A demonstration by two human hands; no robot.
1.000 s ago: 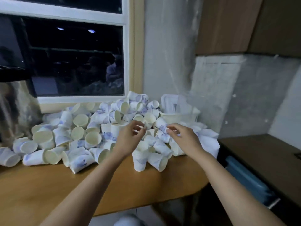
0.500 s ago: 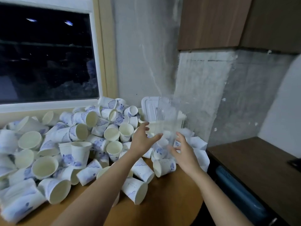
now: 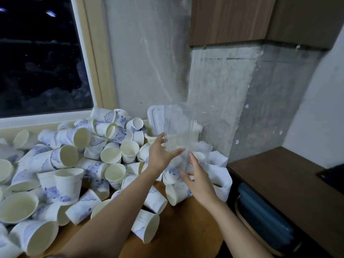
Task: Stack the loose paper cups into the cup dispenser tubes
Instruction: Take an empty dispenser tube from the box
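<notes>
Clear dispenser tube (image 3: 183,125) is held upright in the air over the back right of the cup pile, near the wall. Left hand (image 3: 160,157) grasps its left side, thumb across the front. Right hand (image 3: 200,183) has its fingers (image 3: 191,159) nearly straight against the lower end (touching, not wrapped). Loose paper cups (image 3: 111,155) are heaped on the wooden surface (image 3: 186,229) under the window (image 3: 37,62).

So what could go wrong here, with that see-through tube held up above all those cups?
Two things, probably. The clear tube is held up only by the left hand and right hand; if it slips it could drop into the paper cups and scatter them. Also, the cup lying nearest the front edge of the table might get knocked off.
</notes>
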